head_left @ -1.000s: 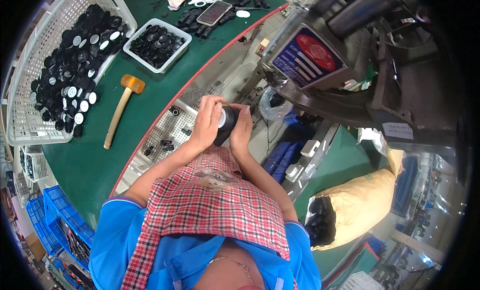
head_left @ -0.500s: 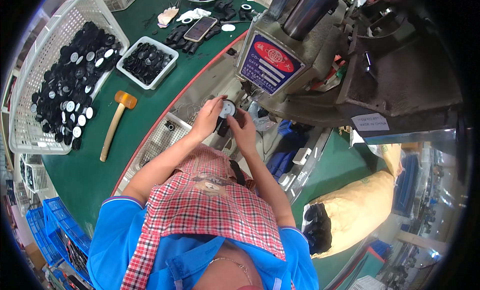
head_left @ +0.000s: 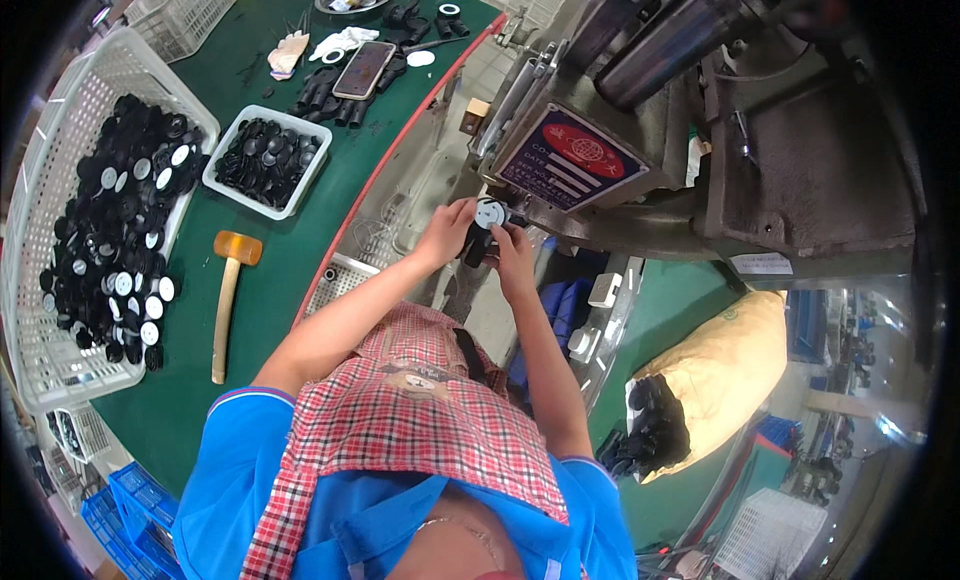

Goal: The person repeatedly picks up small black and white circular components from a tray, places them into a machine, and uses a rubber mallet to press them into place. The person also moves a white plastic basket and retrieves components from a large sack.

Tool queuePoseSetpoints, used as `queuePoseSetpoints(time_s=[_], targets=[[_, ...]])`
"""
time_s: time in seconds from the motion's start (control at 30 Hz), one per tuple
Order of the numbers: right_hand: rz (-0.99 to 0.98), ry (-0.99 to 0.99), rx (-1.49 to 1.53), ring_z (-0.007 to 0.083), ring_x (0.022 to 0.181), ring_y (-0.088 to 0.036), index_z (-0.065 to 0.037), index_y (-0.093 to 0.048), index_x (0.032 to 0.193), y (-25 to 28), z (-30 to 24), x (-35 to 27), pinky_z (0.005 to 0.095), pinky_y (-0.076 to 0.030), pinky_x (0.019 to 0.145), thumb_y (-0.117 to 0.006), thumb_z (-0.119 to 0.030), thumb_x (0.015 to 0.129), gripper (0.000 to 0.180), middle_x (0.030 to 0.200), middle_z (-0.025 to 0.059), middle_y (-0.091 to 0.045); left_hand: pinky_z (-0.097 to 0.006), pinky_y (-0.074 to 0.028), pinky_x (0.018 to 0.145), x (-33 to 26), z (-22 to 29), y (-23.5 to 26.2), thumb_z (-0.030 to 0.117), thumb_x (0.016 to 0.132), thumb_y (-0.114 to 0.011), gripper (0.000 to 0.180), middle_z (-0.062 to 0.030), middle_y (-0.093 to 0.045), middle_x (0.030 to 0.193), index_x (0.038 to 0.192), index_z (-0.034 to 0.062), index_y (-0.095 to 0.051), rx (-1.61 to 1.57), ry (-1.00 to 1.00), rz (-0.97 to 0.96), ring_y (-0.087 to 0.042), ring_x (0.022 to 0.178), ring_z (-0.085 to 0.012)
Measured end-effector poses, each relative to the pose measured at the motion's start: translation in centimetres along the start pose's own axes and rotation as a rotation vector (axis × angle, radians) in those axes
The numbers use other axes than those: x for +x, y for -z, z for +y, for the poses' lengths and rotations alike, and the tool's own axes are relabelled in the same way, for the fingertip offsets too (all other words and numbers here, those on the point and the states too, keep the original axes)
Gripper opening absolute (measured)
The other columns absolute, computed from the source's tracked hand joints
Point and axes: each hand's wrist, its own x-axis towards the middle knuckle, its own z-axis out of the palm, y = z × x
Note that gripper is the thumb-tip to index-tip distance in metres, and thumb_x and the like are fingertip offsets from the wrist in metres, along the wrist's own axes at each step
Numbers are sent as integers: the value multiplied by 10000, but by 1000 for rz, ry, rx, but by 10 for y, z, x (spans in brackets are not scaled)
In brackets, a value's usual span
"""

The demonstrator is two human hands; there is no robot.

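Beneath the front of the dark metal machine (head_left: 690, 195), both my hands grip a black part (head_left: 476, 248) topped by a round pale-grey disc (head_left: 490, 214). My left hand (head_left: 447, 232) is closed on its left side, fingertips at the disc's edge. From the right, my right hand (head_left: 513, 262) pinches the same part, with fingers at the disc's lower rim. The fingers cover much of the part, so its exact kind cannot be made out.
Left on the green table are a large white basket (head_left: 22, 310) of black and white discs, a small white tub (head_left: 268, 212) of black discs and a mallet (head_left: 227, 305). A phone (head_left: 364, 70) lies on black fittings. At right sits a yellow sack (head_left: 735, 370) with black pieces at its mouth.
My hands have moved right with the black part, closer beneath the machine's front. The whole view has shifted, so the table things appear further left. Both hands keep their hold.
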Motion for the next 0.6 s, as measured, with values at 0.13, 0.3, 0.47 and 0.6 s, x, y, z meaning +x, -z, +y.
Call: queuePoseSetpoints(time_s=[0.13, 0.3, 0.47, 0.6], targets=[[43, 28, 57, 147, 798, -613, -41, -536, 1172, -3, 8, -9, 303, -530, 666, -588, -292, 938, 347, 982, 55, -595, -378, -496, 678, -38, 4, 19, 288, 963, -516, 356, -186, -657, 781, 1025, -54, -591, 7, 277, -165, -656, 712, -255], [-13, -56, 207, 187, 814, -639, -31, -550, 1153, 15, 19, 3, 323, -540, 686, -525, -407, 966, 421, 951, 76, -618, -384, -490, 594, -46, 9, 29, 275, 934, -563, 314, -161, -643, 665, 994, -27, -627, 157, 211, -149, -648, 607, -262], [131, 83, -465, 244, 867, -653, -24, -607, 1081, 46, 41, 51, 375, -533, 752, -543, -344, 947, 353, 954, 137, -647, -412, -496, 626, -43, 9, 26, 286, 919, -575, 315, -182, -653, 712, 1025, -6, -624, 161, 250, -124, -661, 655, -308], [279, 370, -1164, 335, 934, -639, -8, -642, 998, 55, 68, 97, 422, -506, 802, -566, -183, 870, 230, 1000, 200, -652, -466, -493, 680, -46, 3, 22, 301, 901, -599, 322, -227, -659, 815, 1046, 14, -613, 240, 153, -19, -651, 779, -397]])
